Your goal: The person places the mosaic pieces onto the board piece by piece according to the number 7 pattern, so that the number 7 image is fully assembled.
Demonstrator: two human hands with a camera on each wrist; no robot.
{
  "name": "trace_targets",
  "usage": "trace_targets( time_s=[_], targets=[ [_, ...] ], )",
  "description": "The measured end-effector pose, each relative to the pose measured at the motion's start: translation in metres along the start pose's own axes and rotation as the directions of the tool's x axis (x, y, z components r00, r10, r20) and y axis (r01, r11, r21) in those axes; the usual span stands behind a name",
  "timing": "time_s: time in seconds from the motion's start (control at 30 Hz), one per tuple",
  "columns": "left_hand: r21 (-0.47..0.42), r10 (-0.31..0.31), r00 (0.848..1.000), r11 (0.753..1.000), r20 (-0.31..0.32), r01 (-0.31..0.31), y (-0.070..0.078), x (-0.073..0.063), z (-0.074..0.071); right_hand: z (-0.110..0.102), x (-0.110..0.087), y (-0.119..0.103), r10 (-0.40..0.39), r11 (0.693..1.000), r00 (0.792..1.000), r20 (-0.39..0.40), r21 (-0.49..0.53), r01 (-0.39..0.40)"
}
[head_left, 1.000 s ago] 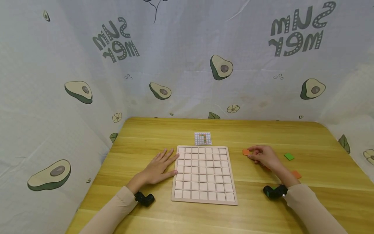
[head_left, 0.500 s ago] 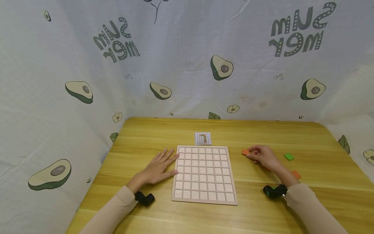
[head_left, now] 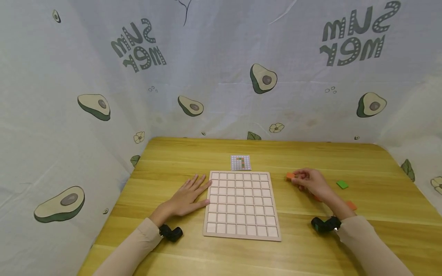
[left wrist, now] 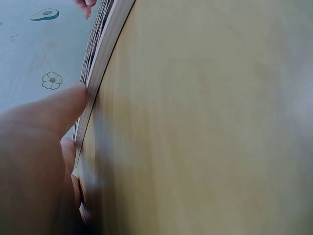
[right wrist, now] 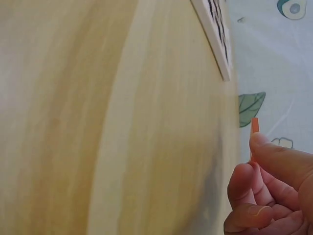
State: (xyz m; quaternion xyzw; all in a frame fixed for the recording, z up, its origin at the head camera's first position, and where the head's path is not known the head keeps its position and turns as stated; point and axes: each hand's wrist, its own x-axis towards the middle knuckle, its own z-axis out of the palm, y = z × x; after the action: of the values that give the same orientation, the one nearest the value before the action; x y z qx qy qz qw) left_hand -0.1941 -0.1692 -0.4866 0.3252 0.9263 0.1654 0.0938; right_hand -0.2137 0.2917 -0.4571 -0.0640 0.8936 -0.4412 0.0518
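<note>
Between thumb and fingers, my right hand (head_left: 310,182) pinches a small square orange tile (head_left: 290,176), to the right of a pale wooden grid board (head_left: 241,205). In the right wrist view the orange tile (right wrist: 255,125) shows edge-on above the thumb. My left hand (head_left: 188,197) lies spread on the table, its fingertips and thumb touching the board's left edge. Bare square cells fill the board. The left wrist view shows the thumb (left wrist: 73,100) against the board's side (left wrist: 105,54).
A small printed card (head_left: 240,163) with a coloured grid pattern lies just behind the board. A green tile (head_left: 342,184) and an orange tile (head_left: 351,205) lie on the wooden table (head_left: 172,153) around the right forearm. Another orange tile (head_left: 317,198) is partly hidden under the right hand.
My right hand has risen slightly with the orange tile, which is now tilted and lifted off the table. The left hand and the board stay in place.
</note>
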Motion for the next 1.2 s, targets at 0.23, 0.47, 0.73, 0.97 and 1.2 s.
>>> trace_targets(
  time_s=[0.23,0.47,0.73,0.97,1.2],
  targets=[
    [0.002,-0.001,1.0,1.0,0.006,0.001,0.0,0.0,0.0,0.0,0.0,-0.016,-0.023,1.0,1.0,-0.013,-0.011,0.023],
    [-0.016,0.01,1.0,1.0,0.007,-0.01,0.001,-0.001,-0.002,0.004,0.001,-0.03,-0.067,0.998,0.998,0.013,0.022,0.067],
    [-0.015,0.008,1.0,1.0,0.01,-0.008,0.001,-0.001,-0.003,0.015,0.006,-0.05,-0.076,0.992,0.996,0.037,0.103,0.072],
    [-0.015,0.01,1.0,1.0,0.011,-0.01,-0.001,0.001,-0.001,0.027,0.015,-0.064,-0.096,0.989,0.994,0.058,0.118,0.089],
    [-0.01,0.005,1.0,1.0,0.016,-0.005,-0.001,0.001,-0.002,0.045,0.025,-0.076,-0.136,0.985,0.989,0.055,0.117,0.129]
  ],
)
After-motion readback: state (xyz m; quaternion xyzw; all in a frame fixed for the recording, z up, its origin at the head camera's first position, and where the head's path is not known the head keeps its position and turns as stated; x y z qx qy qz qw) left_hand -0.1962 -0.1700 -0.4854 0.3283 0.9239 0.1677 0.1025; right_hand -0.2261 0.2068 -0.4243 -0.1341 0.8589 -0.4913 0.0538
